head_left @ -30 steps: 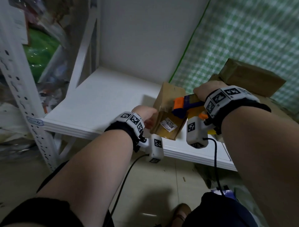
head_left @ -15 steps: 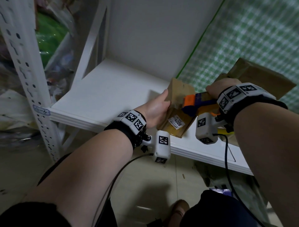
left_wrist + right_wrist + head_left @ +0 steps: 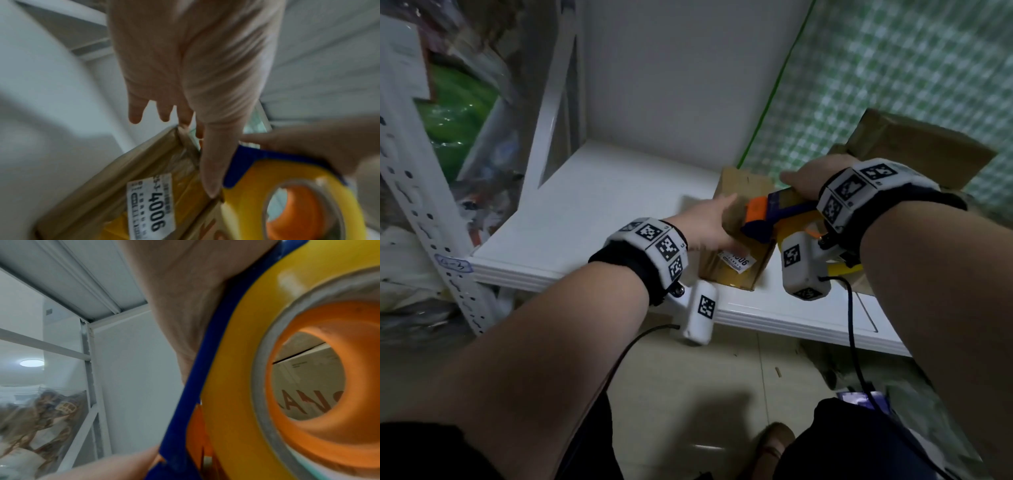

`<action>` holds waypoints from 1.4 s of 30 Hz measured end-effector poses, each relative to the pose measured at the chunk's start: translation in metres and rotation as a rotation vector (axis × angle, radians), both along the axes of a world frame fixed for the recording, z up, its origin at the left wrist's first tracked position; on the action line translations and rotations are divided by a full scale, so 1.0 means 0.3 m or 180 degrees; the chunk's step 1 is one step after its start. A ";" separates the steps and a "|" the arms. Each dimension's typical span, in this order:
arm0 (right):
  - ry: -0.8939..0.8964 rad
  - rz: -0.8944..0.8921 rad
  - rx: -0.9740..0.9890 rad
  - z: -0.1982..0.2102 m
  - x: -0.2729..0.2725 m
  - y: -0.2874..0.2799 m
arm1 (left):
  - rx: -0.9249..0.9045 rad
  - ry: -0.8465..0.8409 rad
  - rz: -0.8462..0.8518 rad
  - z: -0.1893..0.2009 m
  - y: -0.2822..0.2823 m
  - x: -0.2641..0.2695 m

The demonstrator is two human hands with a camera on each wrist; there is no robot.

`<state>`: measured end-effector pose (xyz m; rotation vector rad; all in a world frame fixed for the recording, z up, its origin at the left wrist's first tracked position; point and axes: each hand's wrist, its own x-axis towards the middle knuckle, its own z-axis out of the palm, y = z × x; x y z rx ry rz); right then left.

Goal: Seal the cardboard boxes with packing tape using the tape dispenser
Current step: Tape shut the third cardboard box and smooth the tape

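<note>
Left hand (image 3: 707,224) spread on cardboard box (image 3: 734,270); right hand (image 3: 813,178) grips tape dispenser (image 3: 767,216).

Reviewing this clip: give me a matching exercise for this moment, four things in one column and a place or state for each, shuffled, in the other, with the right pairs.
Things:
1. left hand
2. right hand
3. small cardboard box
4. tape roll

Places or states:
A. yellow, with an orange hub in its middle
B. fingers straight, touching the box
C. grips the blue and orange tape dispenser
D. on the white shelf, with a white label reading 4006

Pairs: 1-B, 2-C, 3-D, 4-A
</note>
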<state>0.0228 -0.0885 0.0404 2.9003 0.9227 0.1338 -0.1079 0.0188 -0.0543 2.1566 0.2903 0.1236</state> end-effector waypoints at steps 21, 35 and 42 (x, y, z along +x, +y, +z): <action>0.2547 -0.0259 0.0391 0.051 0.080 -0.167 | 0.2544 0.0286 0.0516 0.008 0.003 0.146; 0.3289 0.0089 0.1101 0.045 0.161 -0.226 | 0.2685 0.0406 0.0700 0.015 -0.001 0.152; 0.3125 -0.0047 0.0870 0.050 0.212 -0.290 | 0.2600 0.0533 0.0686 0.013 0.011 0.150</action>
